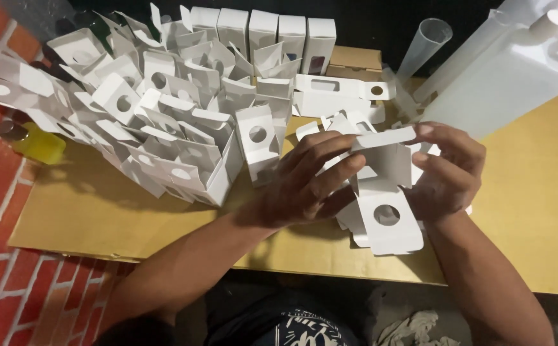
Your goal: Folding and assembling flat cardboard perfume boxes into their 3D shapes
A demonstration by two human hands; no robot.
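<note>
Our left hand (307, 182) and right hand (448, 173) both grip one small white carton (384, 192), half folded, above the brown cardboard sheet (535, 192). Heap of folded white cartons (157, 109) lies left; yellow bottle (35, 142) beyond.

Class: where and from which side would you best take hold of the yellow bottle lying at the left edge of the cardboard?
Probably grip the yellow bottle across its round body, coming from above: it lies on its side, clear of the white cartons.

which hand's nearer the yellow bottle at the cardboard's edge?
Left. The left hand sits on the bottle's side of the white carton; the right hand is beyond it, farther from the yellow bottle.
</note>
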